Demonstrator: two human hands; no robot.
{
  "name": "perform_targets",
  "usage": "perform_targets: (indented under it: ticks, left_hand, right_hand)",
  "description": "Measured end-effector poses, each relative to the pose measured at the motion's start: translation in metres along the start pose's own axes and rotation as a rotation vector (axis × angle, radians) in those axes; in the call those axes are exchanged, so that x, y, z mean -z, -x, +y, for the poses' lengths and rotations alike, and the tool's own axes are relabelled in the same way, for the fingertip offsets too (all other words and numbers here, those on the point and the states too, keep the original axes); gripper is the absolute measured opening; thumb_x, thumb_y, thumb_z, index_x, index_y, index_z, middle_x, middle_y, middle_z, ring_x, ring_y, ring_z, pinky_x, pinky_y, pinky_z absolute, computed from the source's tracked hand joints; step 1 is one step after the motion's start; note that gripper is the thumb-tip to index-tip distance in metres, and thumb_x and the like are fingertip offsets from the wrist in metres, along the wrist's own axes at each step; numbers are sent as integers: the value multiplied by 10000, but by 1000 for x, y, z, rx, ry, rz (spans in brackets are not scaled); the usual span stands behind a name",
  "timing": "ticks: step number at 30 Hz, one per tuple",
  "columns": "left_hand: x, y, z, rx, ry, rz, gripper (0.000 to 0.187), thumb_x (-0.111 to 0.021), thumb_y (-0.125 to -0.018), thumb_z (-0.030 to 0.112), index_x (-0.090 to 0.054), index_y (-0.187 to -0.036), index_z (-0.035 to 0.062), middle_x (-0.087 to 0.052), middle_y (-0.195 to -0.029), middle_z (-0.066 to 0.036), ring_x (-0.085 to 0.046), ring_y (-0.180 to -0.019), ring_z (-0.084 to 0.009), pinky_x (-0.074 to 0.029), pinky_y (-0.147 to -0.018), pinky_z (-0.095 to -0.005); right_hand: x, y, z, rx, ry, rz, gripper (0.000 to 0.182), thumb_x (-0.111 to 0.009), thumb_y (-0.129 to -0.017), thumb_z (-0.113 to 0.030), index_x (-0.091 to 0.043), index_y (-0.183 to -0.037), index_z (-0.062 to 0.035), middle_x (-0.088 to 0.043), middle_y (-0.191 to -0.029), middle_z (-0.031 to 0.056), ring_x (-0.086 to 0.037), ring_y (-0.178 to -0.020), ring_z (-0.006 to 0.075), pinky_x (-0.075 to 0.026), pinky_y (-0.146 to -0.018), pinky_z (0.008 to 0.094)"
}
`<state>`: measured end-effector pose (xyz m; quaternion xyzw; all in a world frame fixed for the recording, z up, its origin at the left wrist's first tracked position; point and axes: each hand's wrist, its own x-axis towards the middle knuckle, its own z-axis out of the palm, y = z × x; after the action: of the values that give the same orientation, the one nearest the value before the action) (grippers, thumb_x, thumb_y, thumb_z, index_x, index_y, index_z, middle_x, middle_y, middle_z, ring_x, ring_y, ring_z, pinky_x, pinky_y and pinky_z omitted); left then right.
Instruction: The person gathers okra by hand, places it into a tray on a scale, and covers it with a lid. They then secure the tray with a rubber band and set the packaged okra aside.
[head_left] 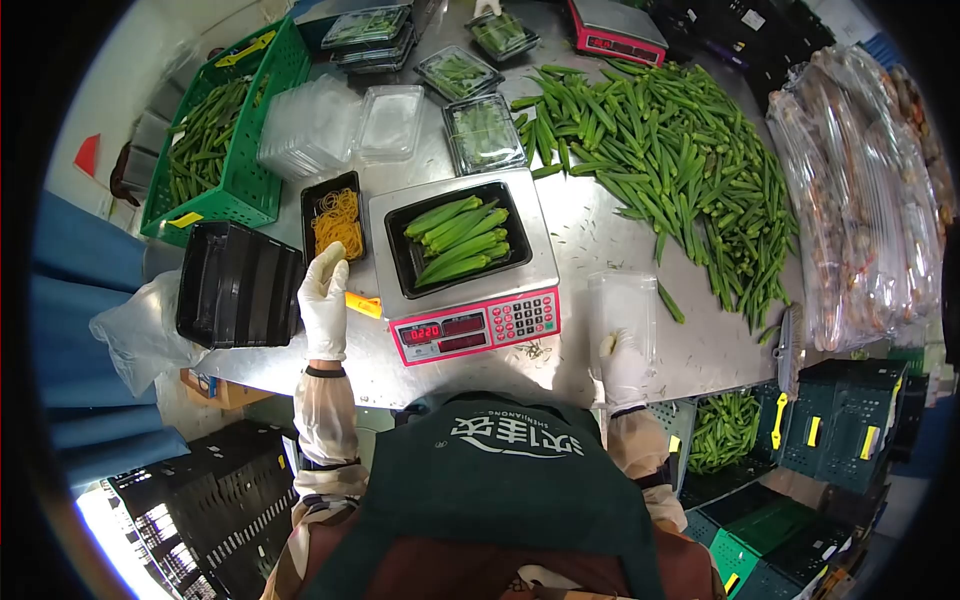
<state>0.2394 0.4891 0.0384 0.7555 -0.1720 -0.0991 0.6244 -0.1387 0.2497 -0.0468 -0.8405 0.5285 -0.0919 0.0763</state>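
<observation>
My left hand (324, 305), in a white glove, has its fingertips drawn together at the near edge of a black tray (308, 212) of yellow rubber bands (337, 222). Whether a band is in the pinch is too small to make out. My right hand (624, 368), also gloved, grips the near end of a clear plastic lid (622, 300) low over the table. Between the hands stands a pink-edged scale (480, 330), its display seeming to read 0.220. On its pan lies a black tray (398, 262) holding several okra pods (457, 238).
Loose okra (680, 170) is heaped at the right. Clear lids (310, 125) and packed trays (485, 135) lie behind the scale. Black trays (235, 285) are stacked left, beside a green crate (225, 190). An orange-handled tool (363, 304) lies by the scale; bagged packaging (850, 200) stands far right.
</observation>
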Motion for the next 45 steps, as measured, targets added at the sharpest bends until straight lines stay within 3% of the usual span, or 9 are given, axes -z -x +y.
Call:
perform_targets:
  ticks: [9, 16, 19, 20, 23, 28, 31, 38, 45]
  left_hand:
    - [-37, 13, 16, 25, 75, -74, 333, -611, -930, 20, -576, -1258, -24, -639, -1210, -120, -599, -1107, -158, -443, -993, -277]
    - [-64, 29, 40, -171, -5, -141, 371, -646, -904, 31, -572, -1264, -17, -629, -1235, -118, -580, -1158, -193, -424, -1029, -316]
    - [-87, 46, 70, -305, 2, -312, 395, -652, -909, 67, -558, -1287, -4, -625, -1236, -130, -580, -1168, -213, -427, -1023, -318]
    - [-94, 51, 80, -372, 1, -401, 405, -638, -923, 86, -543, -1309, 7, -632, -1208, -128, -587, -1147, -206, -442, -1001, -314]
    - [-110, 69, 93, 65, 537, -796, 419, -579, -969, 120, -497, -1372, 39, -651, -1045, -84, -610, -965, -137, -486, -875, -275]
    - [-101, 54, 82, 182, 523, -291, 301, -527, -991, 72, -570, -1287, 48, -590, -807, 11, -480, -644, -32, -409, -584, -171]
    - [-93, 42, 64, 265, 558, -135, 308, -518, -993, 81, -564, -1295, 38, -638, -921, -13, -587, -762, -66, -499, -713, -190]
    - [-99, -9, 16, -32, 329, 9, 412, -534, -959, 13, -479, -1364, -43, -557, -1335, -181, -513, -1252, -217, -372, -1066, -296]
    - [-111, -51, -42, 64, 77, 47, 389, -523, -972, 49, -498, -1351, -35, -573, -1330, -142, -513, -1237, -167, -372, -1057, -277]
  right_hand:
    - [30, -11, 30, 105, 61, -180, 194, -681, -850, -302, -636, -813, -117, -654, -688, 134, -648, -642, 350, -495, -577, 452]
    - [133, -27, -10, 311, 17, 65, 119, -686, -847, -172, -707, -908, -73, -686, -793, 132, -670, -714, 276, -505, -617, 361]
    - [195, -28, -64, 185, -539, -259, 119, -678, -854, -108, -717, -928, -22, -701, -830, 112, -662, -737, 207, -501, -661, 302]
    - [198, -31, -70, 277, -708, -360, 197, -711, -869, -162, -723, -980, -1, -697, -751, 91, -599, -629, 89, -483, -604, 245]
    - [202, -44, -97, 189, -876, -630, 178, -710, -868, -151, -722, -954, 4, -699, -791, 59, -601, -689, 80, -488, -640, 237]
    - [140, -71, -92, 244, -1154, -515, 367, -622, -905, -14, -572, -1268, -15, -663, -1065, 10, -567, -786, 55, -470, -729, 192]
    - [122, -82, -132, 195, -1164, -364, 363, -577, -940, -22, -546, -1301, 1, -641, -1157, 50, -584, -919, 76, -473, -814, 210]
    - [27, -146, -191, 342, -972, -177, 353, -516, -998, -167, -548, -1306, 1, -604, -1284, 120, -556, -1180, 188, -393, -1036, 284]
    - [-44, -187, -207, 442, -907, -223, 345, -505, -1007, -189, -554, -1319, -51, -620, -1269, 129, -564, -1195, 226, -395, -1035, 283]
